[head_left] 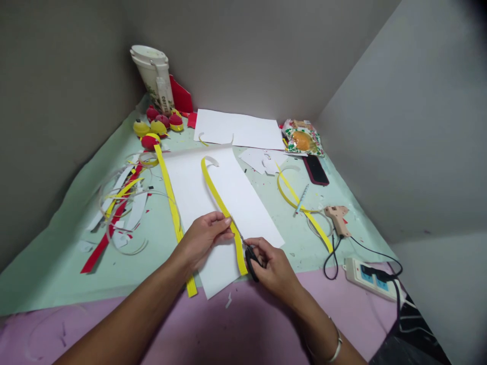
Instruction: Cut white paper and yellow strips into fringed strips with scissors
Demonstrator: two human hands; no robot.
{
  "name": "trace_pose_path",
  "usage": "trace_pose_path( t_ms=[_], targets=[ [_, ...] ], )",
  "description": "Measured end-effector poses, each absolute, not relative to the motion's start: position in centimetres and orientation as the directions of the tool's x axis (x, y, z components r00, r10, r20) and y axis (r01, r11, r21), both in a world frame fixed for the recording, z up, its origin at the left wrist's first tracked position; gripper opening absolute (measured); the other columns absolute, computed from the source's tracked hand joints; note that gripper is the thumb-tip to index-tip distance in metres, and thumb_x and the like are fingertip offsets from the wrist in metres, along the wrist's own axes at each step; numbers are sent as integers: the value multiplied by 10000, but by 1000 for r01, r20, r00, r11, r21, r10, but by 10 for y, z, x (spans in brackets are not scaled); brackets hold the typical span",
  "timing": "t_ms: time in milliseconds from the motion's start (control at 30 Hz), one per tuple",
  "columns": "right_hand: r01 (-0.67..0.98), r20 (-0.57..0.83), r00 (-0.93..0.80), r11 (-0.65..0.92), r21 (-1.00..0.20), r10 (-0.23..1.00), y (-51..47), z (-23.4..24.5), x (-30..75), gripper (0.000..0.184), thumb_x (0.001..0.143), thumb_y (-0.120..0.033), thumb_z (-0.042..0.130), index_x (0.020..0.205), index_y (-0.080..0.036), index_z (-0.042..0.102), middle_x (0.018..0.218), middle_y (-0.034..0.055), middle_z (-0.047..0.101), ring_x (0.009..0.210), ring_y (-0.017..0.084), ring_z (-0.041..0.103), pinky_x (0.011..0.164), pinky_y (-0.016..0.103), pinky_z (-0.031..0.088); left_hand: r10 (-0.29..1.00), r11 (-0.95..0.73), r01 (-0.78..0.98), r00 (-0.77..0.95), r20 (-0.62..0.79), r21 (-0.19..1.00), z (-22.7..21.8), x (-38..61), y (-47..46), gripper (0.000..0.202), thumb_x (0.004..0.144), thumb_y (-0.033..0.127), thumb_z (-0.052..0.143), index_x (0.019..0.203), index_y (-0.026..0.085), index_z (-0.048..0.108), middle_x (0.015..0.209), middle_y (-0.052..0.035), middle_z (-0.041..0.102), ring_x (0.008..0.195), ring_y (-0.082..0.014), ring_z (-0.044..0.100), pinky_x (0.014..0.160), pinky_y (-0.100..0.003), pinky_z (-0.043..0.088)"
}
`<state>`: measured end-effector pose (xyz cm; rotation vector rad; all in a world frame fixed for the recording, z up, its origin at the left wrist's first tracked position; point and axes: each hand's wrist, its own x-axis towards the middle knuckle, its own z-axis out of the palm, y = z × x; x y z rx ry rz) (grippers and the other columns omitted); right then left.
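Note:
My left hand [205, 235] pinches a yellow corrugated strip [220, 203] that lies along a long white sheet [228, 203] on the floor. The fingers are closed on the strip's middle part. My right hand [272, 266] grips black-handled scissors [251, 259], whose blades point at the strip beside my left fingertips. The strip's far end curls into a hook near the sheet's top. A second yellow strip [171, 203] lies along the sheet's left edge.
A paper cup [154, 76], red and yellow balls [158, 125] and scrap strips [122, 203] lie at left. More white sheets [239, 129], a snack packet [302, 139], a phone [315, 170], a glue gun [338, 218] and a power strip [371, 276] sit at right.

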<state>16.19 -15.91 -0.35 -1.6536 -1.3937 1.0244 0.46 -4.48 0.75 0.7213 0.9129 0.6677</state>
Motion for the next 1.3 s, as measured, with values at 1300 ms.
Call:
trace_pose_path(
  t_ms=[1300],
  targets=[
    [425,-115,96,-146,-893,989,-159,-7,164,346,754,-144,557,1087,-180,643,600,-81,395,528,99,377,520,213,289,735,591,-155,507,-450,791,12,4,-49,174,774,281,754,765,139,653,767,-12,651,656,-83,609,672,-202,527]
  ],
)
